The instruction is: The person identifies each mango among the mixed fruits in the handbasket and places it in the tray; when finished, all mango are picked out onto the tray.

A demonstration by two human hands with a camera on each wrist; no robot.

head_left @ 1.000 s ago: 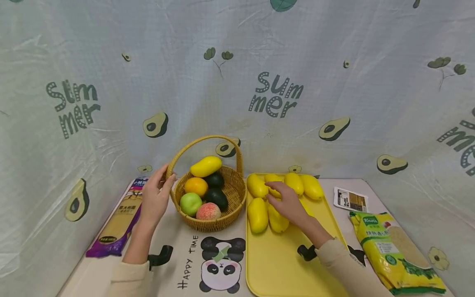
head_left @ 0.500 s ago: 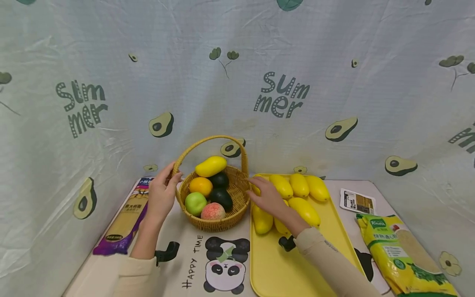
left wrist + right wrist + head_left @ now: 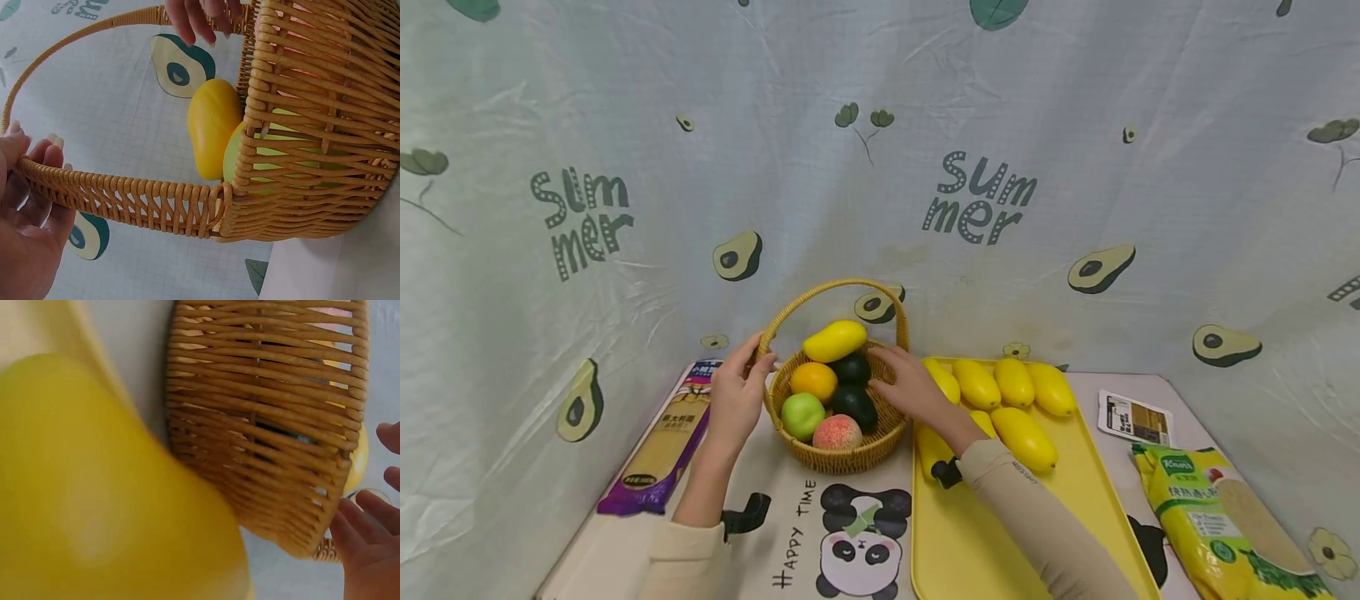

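Note:
In the head view a wicker basket (image 3: 850,458) stands left of the yellow tray. My left hand (image 3: 737,400) holds the left side of its arched handle (image 3: 125,194), fingers and thumb around it. Over the basket's right rim reaches my right hand (image 3: 910,387), its fingers spread and nothing seen between them. Its fingertips are near the dark green avocados (image 3: 854,409). A mango (image 3: 835,341) lies on top at the back. An orange (image 3: 813,383), a green apple (image 3: 802,416) and a peach (image 3: 837,433) fill the left and front of the basket.
Several mangoes (image 3: 1026,437) lie on the back part of the yellow tray (image 3: 985,533). A purple noodle pack (image 3: 658,450) is at the left. On the right are a yellow Knorr bag (image 3: 1225,517) and a small flat packet (image 3: 1135,417). A printed curtain (image 3: 962,283) hangs behind.
My right hand has moved left from above the mangoes on the tray to over the basket's right side. My left hand stays on the handle. The head view has shifted slightly.

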